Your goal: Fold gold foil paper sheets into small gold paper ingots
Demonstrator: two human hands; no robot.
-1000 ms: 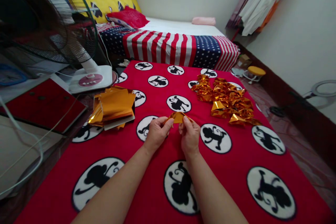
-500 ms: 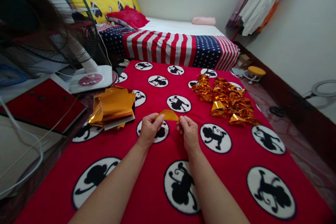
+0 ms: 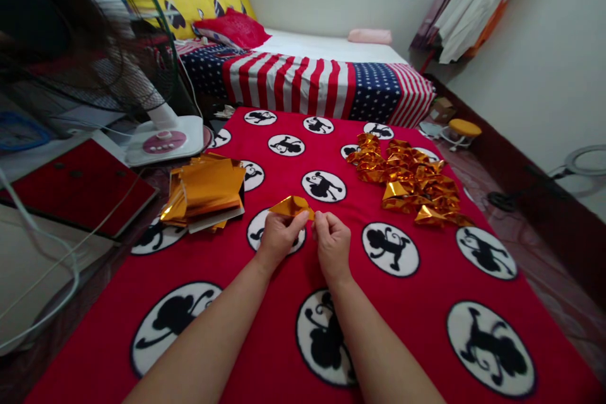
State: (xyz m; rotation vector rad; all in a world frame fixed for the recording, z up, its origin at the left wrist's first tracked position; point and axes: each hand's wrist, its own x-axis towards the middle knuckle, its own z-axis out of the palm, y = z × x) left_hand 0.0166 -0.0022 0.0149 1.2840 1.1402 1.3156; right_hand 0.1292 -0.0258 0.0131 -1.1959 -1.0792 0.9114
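Between my hands is a folded piece of gold foil paper (image 3: 290,205), shiny and partly hidden by my fingers. My left hand (image 3: 279,237) is closed on it, the thumb pressing near its right part. With thumb and fingers pinched together, my right hand (image 3: 332,240) grips its right end. A stack of flat gold foil sheets (image 3: 211,186) lies to the left on the red cloth. Over on the right sits a heap of folded gold foil pieces (image 3: 407,177).
The red blanket (image 3: 331,151) with monkey prints covers the table. A fan (image 3: 163,132) stands at the left beside a dark red panel (image 3: 76,183). Behind is a bed (image 3: 293,82) with a striped cover; a yellow stool (image 3: 464,128) stands at the right.
My hands have come closer together, the left shifting right along the paper. The foil piece, flat and trapezoid before, now looks more bulged, with its left end pointing out past my left hand.
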